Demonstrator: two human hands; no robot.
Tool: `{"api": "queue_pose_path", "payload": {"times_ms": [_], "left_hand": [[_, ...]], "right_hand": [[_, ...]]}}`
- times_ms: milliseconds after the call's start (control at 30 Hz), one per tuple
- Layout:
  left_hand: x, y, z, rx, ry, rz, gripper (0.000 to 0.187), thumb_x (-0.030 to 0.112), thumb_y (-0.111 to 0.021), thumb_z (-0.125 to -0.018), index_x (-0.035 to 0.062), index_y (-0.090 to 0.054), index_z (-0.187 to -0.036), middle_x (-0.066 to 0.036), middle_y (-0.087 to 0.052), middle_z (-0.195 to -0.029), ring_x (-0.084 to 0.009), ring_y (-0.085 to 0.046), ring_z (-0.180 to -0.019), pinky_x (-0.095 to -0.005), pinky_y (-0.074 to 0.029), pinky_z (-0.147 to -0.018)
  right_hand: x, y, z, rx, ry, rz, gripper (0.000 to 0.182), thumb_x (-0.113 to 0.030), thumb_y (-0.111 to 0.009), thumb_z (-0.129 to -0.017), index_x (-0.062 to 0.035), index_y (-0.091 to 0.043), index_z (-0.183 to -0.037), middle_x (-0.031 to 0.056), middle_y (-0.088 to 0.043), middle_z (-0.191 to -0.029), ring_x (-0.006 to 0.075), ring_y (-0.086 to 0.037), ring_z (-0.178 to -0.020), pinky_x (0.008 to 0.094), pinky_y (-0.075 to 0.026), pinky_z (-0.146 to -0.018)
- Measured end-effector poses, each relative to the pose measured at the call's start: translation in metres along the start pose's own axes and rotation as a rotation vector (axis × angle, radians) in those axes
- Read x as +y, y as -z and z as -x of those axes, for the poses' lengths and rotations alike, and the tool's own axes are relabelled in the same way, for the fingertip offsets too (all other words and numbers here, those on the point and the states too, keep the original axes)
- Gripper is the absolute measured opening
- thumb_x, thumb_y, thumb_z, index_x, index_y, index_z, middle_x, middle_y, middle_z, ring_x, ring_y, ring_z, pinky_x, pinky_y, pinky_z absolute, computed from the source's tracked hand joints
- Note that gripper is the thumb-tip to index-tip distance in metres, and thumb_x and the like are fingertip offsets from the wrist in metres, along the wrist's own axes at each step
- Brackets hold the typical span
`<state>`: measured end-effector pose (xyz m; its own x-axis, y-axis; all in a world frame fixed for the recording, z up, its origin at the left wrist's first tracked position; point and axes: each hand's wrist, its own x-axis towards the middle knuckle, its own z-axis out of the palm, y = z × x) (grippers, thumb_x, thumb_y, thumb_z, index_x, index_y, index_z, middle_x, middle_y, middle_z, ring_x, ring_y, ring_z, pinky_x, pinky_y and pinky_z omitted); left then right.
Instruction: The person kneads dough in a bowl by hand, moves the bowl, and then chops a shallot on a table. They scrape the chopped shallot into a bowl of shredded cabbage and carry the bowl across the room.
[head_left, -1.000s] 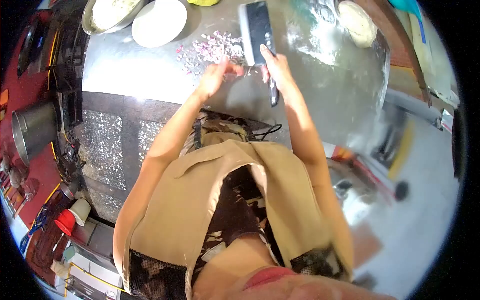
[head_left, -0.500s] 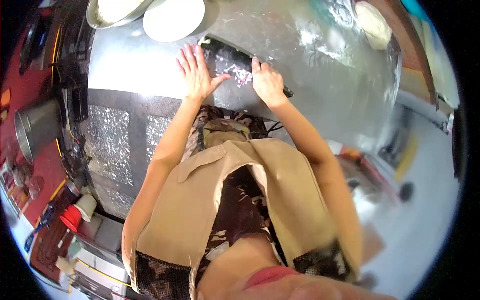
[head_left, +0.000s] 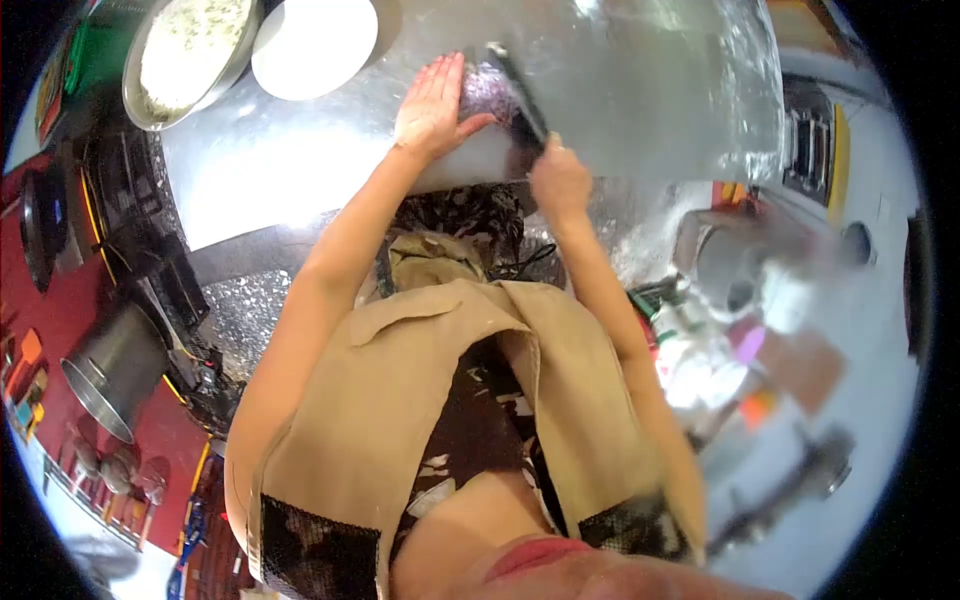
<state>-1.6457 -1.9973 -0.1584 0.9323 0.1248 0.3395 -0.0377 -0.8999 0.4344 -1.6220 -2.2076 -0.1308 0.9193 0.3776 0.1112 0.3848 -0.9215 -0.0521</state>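
My left hand (head_left: 430,105) rests on the metal tabletop (head_left: 660,90) with its fingers straight and thumb held out. Between it and the blade lies a small heap of chopped purple-and-white pieces, like red onion (head_left: 487,92), right beside the fingers. In my right hand (head_left: 560,182) is the handle of a dark cleaver (head_left: 522,88). Its blade points away from me, edge-on in this view and close against the right side of the heap. Motion slightly blurs the right hand.
A metal bowl (head_left: 134,88) of pale shredded food stands at the far left, with a round white plate (head_left: 315,45) beside it. A large metal pot (head_left: 115,375) is at the left. Blurred containers and bags (head_left: 700,340) lie low on the right.
The cleaver has turned from lying broadside across the table to standing edge-on, pointing away. The chopped pieces are now gathered between blade and left hand. The camera view has shifted.
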Motion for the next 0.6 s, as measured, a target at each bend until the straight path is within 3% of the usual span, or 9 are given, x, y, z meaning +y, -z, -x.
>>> {"api": "queue_pose_path", "payload": {"times_ms": [100,133,167,267,300,367,500,567,600], "left_hand": [[0.003,-0.001,0.010,-0.053,0.052,0.128,0.097,0.059,-0.057,-0.077,-0.0049,-0.017,-0.138,-0.023,-0.030,-0.139,-0.0334,-0.026,-0.132,-0.0389,-0.021,-0.110],[0.000,0.001,0.013,-0.037,0.071,0.222,0.102,0.055,-0.066,-0.071,-0.0061,-0.017,-0.137,-0.025,-0.028,-0.139,-0.0347,-0.023,-0.133,-0.0397,-0.020,-0.110],[-0.005,0.004,0.018,-0.045,0.061,0.220,0.102,0.055,-0.066,-0.071,-0.0061,-0.017,-0.137,-0.025,-0.028,-0.139,-0.0347,-0.023,-0.133,-0.0397,-0.020,-0.110],[-0.017,0.012,0.030,0.054,0.163,0.051,0.118,0.060,-0.073,-0.057,-0.0073,-0.018,-0.137,-0.026,-0.021,-0.142,-0.0363,-0.018,-0.134,-0.0438,-0.017,-0.109],[-0.019,0.010,0.030,0.052,0.159,0.049,0.118,0.060,-0.073,-0.057,-0.0073,-0.018,-0.137,-0.026,-0.021,-0.142,-0.0363,-0.018,-0.134,-0.0438,-0.017,-0.109],[-0.018,0.013,0.025,-0.003,0.071,-0.016,0.124,0.063,-0.074,-0.052,-0.0049,-0.016,-0.138,-0.027,-0.020,-0.142,-0.0365,-0.016,-0.135,-0.0444,-0.015,-0.110],[-0.010,0.008,-0.005,-0.020,-0.008,-0.042,0.122,0.066,-0.072,-0.052,-0.0009,-0.018,-0.139,-0.026,-0.020,-0.143,-0.0368,-0.016,-0.135,-0.0448,-0.015,-0.110],[-0.001,0.003,-0.019,-0.010,-0.040,0.048,0.118,0.068,-0.069,-0.055,0.0020,-0.021,-0.139,-0.024,-0.023,-0.142,-0.0370,-0.020,-0.134,-0.0449,-0.017,-0.109],[0.000,-0.002,-0.023,0.080,-0.063,0.086,0.109,0.069,-0.066,-0.057,0.0010,-0.030,-0.134,-0.024,-0.032,-0.138,-0.0375,-0.029,-0.129,-0.0450,-0.022,-0.107]], "right_hand": [[-0.038,0.007,0.012,-0.032,0.019,-0.152,0.021,-0.015,-0.049,-0.082,-0.0033,-0.059,-0.097,0.0199,-0.062,-0.072,0.0390,-0.061,-0.065,0.0476,-0.049,-0.062],[-0.037,0.003,0.009,0.083,0.115,-0.301,0.019,-0.019,-0.053,-0.083,-0.0024,-0.060,-0.089,0.0170,-0.060,-0.063,0.0323,-0.061,-0.057,0.0423,-0.049,-0.056],[-0.032,0.001,0.010,0.086,0.103,-0.305,0.019,-0.019,-0.053,-0.083,-0.0024,-0.060,-0.089,0.0170,-0.060,-0.063,0.0323,-0.061,-0.057,0.0423,-0.049,-0.056],[-0.010,0.010,0.013,-0.230,-0.349,-0.877,0.034,-0.036,-0.061,-0.084,-0.0025,-0.055,-0.078,0.0033,-0.050,-0.051,0.0131,-0.049,-0.043,0.0277,-0.040,-0.043],[-0.004,0.022,0.019,-0.328,-0.536,-1.189,0.037,-0.039,-0.060,-0.085,-0.0053,-0.052,-0.073,0.0015,-0.048,-0.051,0.0121,-0.045,-0.041,0.0269,-0.037,-0.040],[0.012,0.005,0.030,-0.328,-0.731,-1.360,0.037,-0.040,-0.061,-0.085,-0.0068,-0.050,-0.071,0.0020,-0.046,-0.049,0.0124,-0.043,-0.040,0.0275,-0.037,-0.040],[-0.012,-0.009,0.033,-0.350,-0.625,-1.399,0.039,-0.039,-0.059,-0.086,-0.0046,-0.051,-0.068,0.0041,-0.047,-0.048,0.0134,-0.045,-0.038,0.0289,-0.039,-0.038],[-0.031,-0.015,0.018,-0.377,-0.580,-1.445,0.040,-0.038,-0.059,-0.087,-0.0031,-0.052,-0.068,0.0045,-0.048,-0.048,0.0144,-0.046,-0.037,0.0290,-0.039,-0.038],[-0.041,-0.019,0.012,-0.387,-0.528,-1.427,0.039,-0.037,-0.057,-0.087,-0.0033,-0.052,-0.068,0.0046,-0.048,-0.048,0.0147,-0.046,-0.038,0.0290,-0.039,-0.038]]}}
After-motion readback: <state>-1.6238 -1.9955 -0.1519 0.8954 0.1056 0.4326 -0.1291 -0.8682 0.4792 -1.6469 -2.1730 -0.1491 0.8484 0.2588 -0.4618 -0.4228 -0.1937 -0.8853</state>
